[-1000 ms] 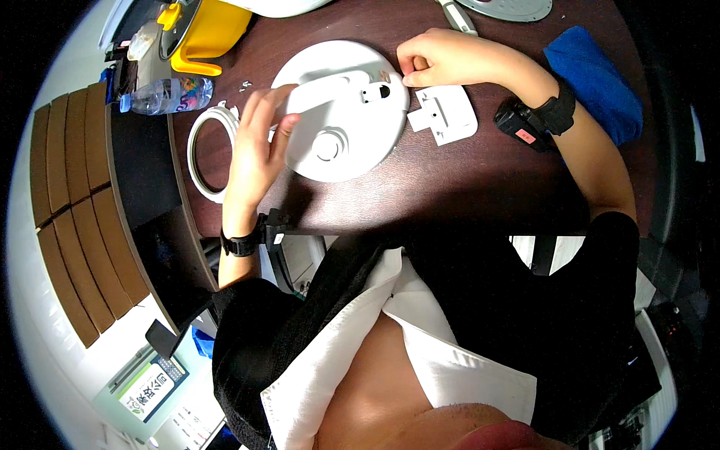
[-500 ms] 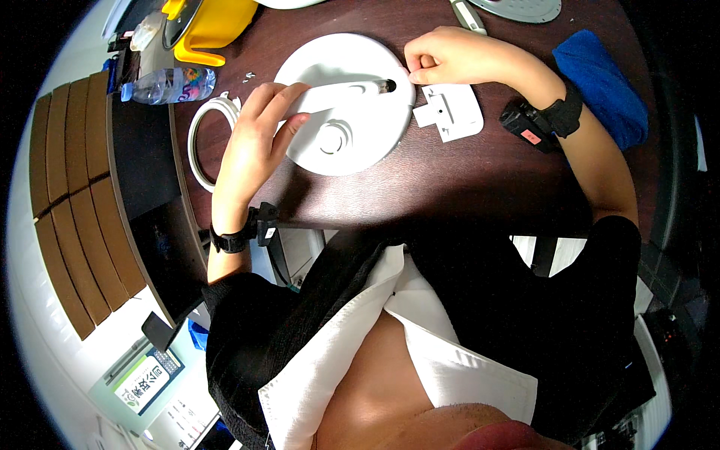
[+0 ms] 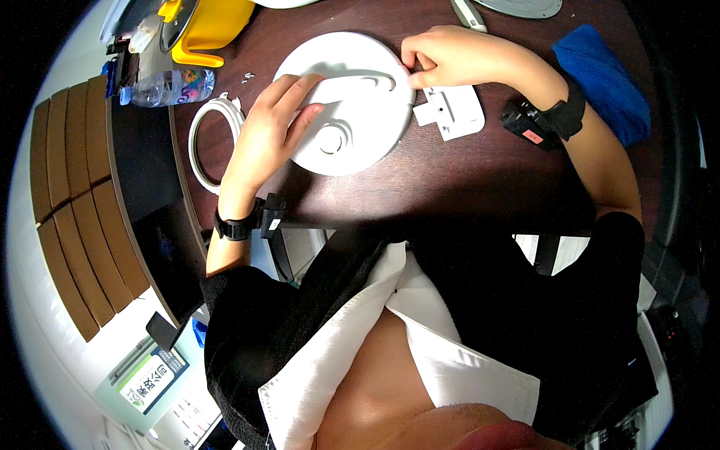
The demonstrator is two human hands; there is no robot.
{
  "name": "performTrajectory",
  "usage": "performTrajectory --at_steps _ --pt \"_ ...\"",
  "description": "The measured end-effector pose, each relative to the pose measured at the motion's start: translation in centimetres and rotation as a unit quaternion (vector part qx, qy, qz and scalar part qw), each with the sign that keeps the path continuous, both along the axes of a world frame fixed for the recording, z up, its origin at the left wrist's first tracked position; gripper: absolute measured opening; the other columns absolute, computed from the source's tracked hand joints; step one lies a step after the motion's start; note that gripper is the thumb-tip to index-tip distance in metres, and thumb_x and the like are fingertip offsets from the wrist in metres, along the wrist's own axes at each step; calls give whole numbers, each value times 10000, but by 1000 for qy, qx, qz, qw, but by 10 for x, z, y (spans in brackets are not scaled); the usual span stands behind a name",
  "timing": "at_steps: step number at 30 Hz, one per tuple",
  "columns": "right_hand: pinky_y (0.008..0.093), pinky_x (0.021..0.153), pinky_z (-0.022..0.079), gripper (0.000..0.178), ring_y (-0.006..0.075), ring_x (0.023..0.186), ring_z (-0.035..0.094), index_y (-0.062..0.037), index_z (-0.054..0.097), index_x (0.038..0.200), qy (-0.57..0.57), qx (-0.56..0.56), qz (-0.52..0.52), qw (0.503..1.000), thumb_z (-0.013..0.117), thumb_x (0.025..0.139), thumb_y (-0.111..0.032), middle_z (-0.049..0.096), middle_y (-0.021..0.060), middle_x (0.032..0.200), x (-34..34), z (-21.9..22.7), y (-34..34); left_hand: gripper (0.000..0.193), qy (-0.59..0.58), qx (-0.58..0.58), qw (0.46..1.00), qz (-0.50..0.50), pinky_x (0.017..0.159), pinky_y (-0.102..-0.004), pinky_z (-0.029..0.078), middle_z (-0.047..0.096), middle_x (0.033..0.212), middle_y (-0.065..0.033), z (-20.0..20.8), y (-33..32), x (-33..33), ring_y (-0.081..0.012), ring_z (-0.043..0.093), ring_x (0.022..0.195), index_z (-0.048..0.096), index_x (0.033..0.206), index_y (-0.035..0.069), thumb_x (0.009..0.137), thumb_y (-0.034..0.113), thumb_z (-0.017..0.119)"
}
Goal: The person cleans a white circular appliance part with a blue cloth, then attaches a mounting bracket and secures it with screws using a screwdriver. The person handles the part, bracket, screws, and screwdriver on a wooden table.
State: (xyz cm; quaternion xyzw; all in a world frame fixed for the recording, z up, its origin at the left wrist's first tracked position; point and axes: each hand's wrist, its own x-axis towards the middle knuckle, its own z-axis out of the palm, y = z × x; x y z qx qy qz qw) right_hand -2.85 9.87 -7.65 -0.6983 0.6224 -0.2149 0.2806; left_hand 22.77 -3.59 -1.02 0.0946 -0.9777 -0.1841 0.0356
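A white round disc lies on the dark brown table, with a small raised ring on its near part. Across it runs a long white arm-like piece, its right end at a slot near the disc's far right. My left hand is closed round the left end of this piece, thumb on the near side. My right hand has its fingers curled, with thumb and forefinger pinched at the disc's right rim. Just below that hand rests a white squarish plastic part with a tab.
A white ring lies beside my left forearm. Further left are a water bottle and a yellow container. Small metal bits sit nearby. A blue cloth is at the right, and a light-coloured tool lies behind my right hand.
My left hand has shifted slightly right with the long white piece. The dark opening at its right end no longer shows. My right hand has barely moved.
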Motion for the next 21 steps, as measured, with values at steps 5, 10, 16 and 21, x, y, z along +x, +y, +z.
performTrajectory --at_steps 5,10,16,21 --pt "290 481 434 260 144 526 539 36 593 1030 -43 166 -62 983 567 902 -189 593 76 702 10 7 -16 349 8 -61 998 -17 817 -392 465 602 1046 -151 -8 -5 3 -315 598 932 572 1243 40 933 199 580" --pt "259 453 427 307 119 545 518 30 598 1080 -126 246 -90 957 455 912 -183 612 91 830 23 24 -23 362 8 -90 996 3 850 -403 456 603 1070 -162 -9 -8 16 -330 588 971 568 1270 46 938 187 567" --pt "265 521 459 342 133 658 551 14 593 1135 -117 227 -120 959 538 900 -228 614 97 860 31 11 -35 464 -16 -16 999 27 848 -388 506 601 1136 -158 -5 -14 26 -299 622 1001 533 1323 58 882 142 649" --pt "330 839 492 418 231 979 596 -60 535 1191 -5 -196 -16 980 687 848 -244 557 132 1109 48 1 -40 714 53 -1 994 98 889 -381 500 604 1163 -140 -9 -30 67 -275 577 1093 498 1361 86 747 296 794"
